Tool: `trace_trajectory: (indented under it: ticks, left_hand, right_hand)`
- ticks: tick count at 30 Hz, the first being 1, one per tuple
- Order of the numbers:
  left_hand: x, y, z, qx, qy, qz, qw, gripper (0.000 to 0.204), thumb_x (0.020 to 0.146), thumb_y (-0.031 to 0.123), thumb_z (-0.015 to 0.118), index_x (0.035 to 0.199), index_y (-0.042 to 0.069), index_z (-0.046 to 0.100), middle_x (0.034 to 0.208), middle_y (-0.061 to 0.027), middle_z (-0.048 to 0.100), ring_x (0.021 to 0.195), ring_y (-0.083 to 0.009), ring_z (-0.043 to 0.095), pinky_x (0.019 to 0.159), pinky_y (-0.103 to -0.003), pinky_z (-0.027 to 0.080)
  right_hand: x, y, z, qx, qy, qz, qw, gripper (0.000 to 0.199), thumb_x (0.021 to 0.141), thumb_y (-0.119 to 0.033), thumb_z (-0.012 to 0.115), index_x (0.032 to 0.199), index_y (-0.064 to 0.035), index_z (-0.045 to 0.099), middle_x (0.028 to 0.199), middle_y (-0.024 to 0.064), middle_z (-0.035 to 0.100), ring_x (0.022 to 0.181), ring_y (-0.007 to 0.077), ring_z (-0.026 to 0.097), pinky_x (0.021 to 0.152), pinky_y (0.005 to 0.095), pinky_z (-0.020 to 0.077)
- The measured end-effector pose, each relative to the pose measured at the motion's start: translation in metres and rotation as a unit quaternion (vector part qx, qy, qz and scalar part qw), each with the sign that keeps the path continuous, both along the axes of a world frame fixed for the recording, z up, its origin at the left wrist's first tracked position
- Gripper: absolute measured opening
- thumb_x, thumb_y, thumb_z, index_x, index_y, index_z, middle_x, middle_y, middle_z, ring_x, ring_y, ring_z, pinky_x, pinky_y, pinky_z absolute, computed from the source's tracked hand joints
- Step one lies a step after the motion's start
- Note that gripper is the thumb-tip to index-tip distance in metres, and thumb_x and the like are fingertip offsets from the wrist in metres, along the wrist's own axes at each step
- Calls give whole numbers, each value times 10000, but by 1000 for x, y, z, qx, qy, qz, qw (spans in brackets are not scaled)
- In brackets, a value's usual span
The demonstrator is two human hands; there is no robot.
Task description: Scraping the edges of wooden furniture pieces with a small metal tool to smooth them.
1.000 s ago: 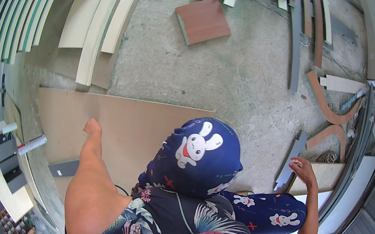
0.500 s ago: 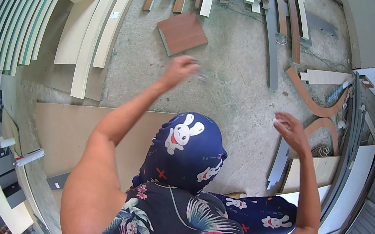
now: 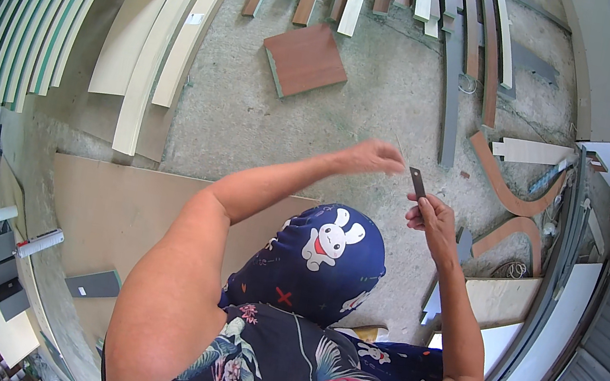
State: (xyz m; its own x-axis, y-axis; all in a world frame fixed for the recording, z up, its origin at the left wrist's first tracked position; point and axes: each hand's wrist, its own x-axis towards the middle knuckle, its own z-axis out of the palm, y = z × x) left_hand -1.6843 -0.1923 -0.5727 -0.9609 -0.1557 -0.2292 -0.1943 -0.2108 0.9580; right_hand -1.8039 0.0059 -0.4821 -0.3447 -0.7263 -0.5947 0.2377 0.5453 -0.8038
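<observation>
My right hand [image 3: 435, 222] is closed on a small dark flat strip [image 3: 417, 182] with a hole near its top end. The strip stands up from between thumb and fingers. Just left of it, my left hand [image 3: 369, 158] reaches across with its fingers drawn together. A thin pale line shows by those fingertips, too faint to name. The two hands are close but apart, above the concrete floor. Beyond them lies a square brown wood-look board [image 3: 305, 60] with a green-edged side. My raised knee in dark blue rabbit-print cloth [image 3: 313, 260] is below the left forearm.
Long cream panels with green edges [image 3: 49, 10] are stacked at far left. Brown, white and grey strips [image 3: 450, 94] lie along the far side. Curved brown pieces [image 3: 517, 174] and a coil of cord [image 3: 510, 269] are at right. A beige sheet [image 3: 131, 218] lies at left.
My left hand has moved right and nearer, beside my right hand. My right hand has shifted slightly left and nearer, and the dark strip now shows in it. The view has shifted slightly.
</observation>
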Motion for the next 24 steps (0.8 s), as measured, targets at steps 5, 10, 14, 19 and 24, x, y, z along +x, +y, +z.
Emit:
trace_trajectory:
  ticks: [5,10,14,19,24]
  left_hand:
    - [42,-153,-74,-494,-104,258,824,605,707,314,734,1212,68,510,1351,-196,407,1189,-341,454,968,-394,401]
    - [89,-267,-96,-562,-361,259,698,878,745,333,710,1428,41,241,1486,-225,189,1368,-359,233,1102,-449,252]
    - [98,-292,-91,-484,-454,220,715,863,751,378,708,1414,43,267,1479,-205,227,1359,-342,264,1096,-490,250]
    - [70,-257,-59,-460,-526,105,708,912,660,501,753,1347,51,357,1392,-187,397,1290,-323,392,1055,-487,305]
    - [85,-215,-55,-420,-578,148,684,1035,545,616,777,1315,40,396,1296,-184,513,1217,-315,487,1013,-472,342]
  right_hand:
    - [-25,29,17,54,111,44,991,272,961,-205,454,1015,2,622,731,42,641,615,99,600,564,226,458]
    - [-42,70,30,115,122,6,986,264,957,-194,455,997,1,628,740,48,647,636,104,603,591,227,451]
    - [-47,84,30,126,125,-17,984,254,953,-176,459,988,11,629,745,51,645,653,103,600,606,228,458]
    - [-51,98,21,122,137,-34,982,236,943,-146,473,971,28,629,753,67,640,667,120,602,637,247,483]
    - [-48,91,20,96,145,13,985,218,936,-126,485,962,35,631,770,73,638,696,131,603,655,257,493]
